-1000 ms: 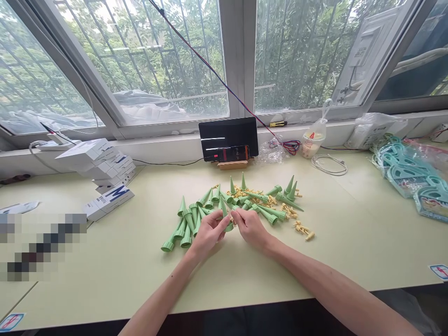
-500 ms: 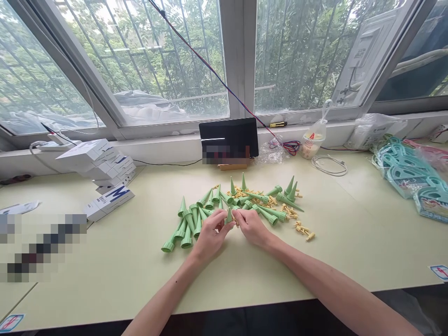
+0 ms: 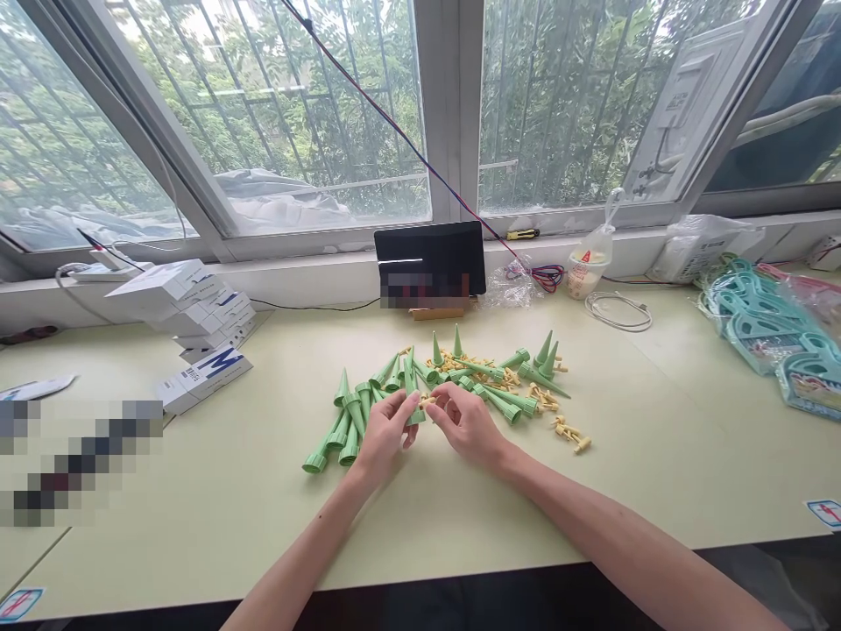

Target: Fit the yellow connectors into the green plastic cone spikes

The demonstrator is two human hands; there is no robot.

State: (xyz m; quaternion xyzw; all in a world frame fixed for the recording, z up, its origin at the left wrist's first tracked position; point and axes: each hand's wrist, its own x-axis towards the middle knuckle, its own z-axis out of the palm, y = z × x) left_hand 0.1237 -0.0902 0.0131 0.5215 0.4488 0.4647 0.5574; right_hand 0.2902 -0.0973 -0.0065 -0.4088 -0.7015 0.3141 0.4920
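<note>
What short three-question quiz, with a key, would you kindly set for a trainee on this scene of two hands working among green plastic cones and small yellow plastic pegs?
1. True or false: the left hand holds a green, hollow-based plastic cone.

2. Which thing is at the fingertips of the right hand?
a) a looped white cable
b) a small yellow plastic peg
c) a white cardboard box

3. Fill in the missing word: as the person sees it, the leaning stack of white cardboard boxes stands to the ____ of the black rectangular screen.

Key: 1. True. 2. b. 3. Left.
</note>
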